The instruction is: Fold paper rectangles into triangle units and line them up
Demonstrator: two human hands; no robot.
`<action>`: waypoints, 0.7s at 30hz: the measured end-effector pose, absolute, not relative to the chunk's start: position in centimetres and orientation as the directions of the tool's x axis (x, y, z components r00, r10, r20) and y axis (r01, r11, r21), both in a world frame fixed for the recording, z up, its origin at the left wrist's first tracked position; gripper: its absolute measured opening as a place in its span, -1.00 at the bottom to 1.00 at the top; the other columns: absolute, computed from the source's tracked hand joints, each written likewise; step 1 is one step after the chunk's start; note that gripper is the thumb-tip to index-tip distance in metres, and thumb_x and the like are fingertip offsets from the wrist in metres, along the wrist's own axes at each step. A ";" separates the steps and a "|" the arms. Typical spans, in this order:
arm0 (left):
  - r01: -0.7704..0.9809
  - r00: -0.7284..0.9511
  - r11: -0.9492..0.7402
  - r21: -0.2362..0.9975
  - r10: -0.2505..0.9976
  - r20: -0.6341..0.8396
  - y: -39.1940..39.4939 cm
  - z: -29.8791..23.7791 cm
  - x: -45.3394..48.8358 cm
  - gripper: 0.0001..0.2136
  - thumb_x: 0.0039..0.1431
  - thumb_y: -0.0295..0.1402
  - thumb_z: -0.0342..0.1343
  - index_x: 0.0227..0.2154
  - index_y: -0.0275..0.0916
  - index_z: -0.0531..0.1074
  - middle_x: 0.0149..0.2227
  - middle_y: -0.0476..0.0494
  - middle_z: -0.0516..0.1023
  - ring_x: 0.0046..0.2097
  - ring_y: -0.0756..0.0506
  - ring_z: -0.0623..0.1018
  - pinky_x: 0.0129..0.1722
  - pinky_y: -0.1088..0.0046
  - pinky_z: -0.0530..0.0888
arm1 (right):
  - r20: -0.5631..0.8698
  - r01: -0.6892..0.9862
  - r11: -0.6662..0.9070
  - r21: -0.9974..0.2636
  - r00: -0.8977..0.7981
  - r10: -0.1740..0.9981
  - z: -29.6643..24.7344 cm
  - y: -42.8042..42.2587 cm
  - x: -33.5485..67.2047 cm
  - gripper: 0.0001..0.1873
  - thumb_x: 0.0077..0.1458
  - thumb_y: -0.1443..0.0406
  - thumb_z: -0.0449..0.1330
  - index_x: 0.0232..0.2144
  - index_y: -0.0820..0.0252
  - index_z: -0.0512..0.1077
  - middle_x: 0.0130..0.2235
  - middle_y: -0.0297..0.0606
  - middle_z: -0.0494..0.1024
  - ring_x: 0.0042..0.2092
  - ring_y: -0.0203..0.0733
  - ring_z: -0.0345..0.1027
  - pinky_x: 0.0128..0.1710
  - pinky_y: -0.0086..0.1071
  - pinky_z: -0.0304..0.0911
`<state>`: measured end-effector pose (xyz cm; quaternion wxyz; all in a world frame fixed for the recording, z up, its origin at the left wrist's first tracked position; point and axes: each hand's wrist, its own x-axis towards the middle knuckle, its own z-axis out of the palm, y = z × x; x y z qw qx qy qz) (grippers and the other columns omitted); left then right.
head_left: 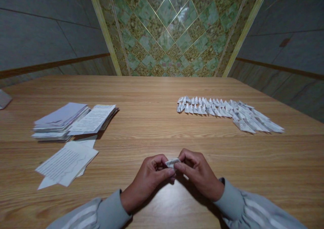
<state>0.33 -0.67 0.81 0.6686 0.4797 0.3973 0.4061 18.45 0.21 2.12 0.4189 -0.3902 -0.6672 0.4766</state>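
Observation:
A small folded piece of paper (172,162), white with faint grey print, is pinched between both hands near the front of the table. My left hand (154,170) grips its left end between thumb and fingers. On the other end, my right hand (197,170) closes with thumb on the near face and fingers behind. Part of the paper is hidden by the fingertips. To the far right lie rows of folded paper pieces (210,107), pointed on top, with longer flat ones (253,119) at their right end.
On the left of the wooden table (141,97) rest a stack of paper sheets (60,119), a second printed stack (93,119) leaning against it, and several loose printed sheets (67,161) in front. A pale object (4,99) sits at the far left edge. A tiled wall (169,29) stands behind.

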 end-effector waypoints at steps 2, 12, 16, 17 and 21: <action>-0.061 0.338 0.118 0.991 0.937 -0.091 -0.6 1.1 0.3 -0.78 0.06 -0.26 0.30 -0.49 -0.31 0.45 -0.50 -0.07 0.53 -0.43 -0.03 0.47 -0.41 0.48 0.36 | 0.234 0.174 0.306 -0.936 -0.342 0.910 2.2 0.4 18.6 -0.76 0.14 0.23 0.23 -0.53 0.21 0.40 -0.52 -0.38 0.41 -0.45 -0.31 0.26 -0.43 -0.44 0.10; 0.097 0.227 -0.082 0.992 0.972 0.059 -0.6 2.0 -0.1 -0.80 0.15 -0.27 0.24 -0.49 -0.30 0.54 -0.48 -0.09 0.56 -0.39 -0.05 0.49 -0.36 0.48 0.39 | 0.245 0.303 0.368 -0.879 -0.375 0.894 2.3 0.7 19.0 -0.78 0.17 0.21 0.18 -0.44 0.23 0.47 -0.45 -0.30 0.48 -0.38 -0.25 0.33 -0.38 -0.41 0.15; -0.022 0.310 0.000 1.000 0.951 0.007 -0.7 1.6 0.1 -0.80 0.14 -0.29 0.25 -0.50 -0.32 0.51 -0.49 -0.10 0.56 -0.40 -0.04 0.49 -0.36 0.47 0.39 | 0.220 0.240 0.320 -0.917 -0.365 0.904 2.2 0.6 19.0 -0.75 0.19 0.18 0.16 -0.44 0.22 0.45 -0.45 -0.30 0.47 -0.39 -0.24 0.33 -0.37 -0.40 0.18; -0.058 0.334 0.034 0.998 0.943 -0.013 -0.7 1.6 0.2 -0.80 0.14 -0.29 0.25 -0.49 -0.32 0.50 -0.48 -0.11 0.57 -0.40 -0.05 0.50 -0.36 0.46 0.40 | 0.208 0.219 0.302 -0.928 -0.371 0.905 2.2 0.6 19.0 -0.73 0.20 0.17 0.15 -0.46 0.22 0.44 -0.46 -0.31 0.46 -0.39 -0.25 0.33 -0.38 -0.40 0.19; -0.108 0.382 0.111 0.988 0.922 -0.062 -0.6 1.3 0.3 -0.78 0.13 -0.25 0.25 -0.47 -0.31 0.47 -0.48 -0.11 0.56 -0.40 -0.05 0.50 -0.36 0.45 0.41 | 0.175 0.190 0.268 -0.944 -0.399 0.900 1.9 0.8 19.2 -0.71 0.20 0.16 0.17 -0.47 0.23 0.44 -0.46 -0.31 0.47 -0.39 -0.26 0.32 -0.39 -0.40 0.19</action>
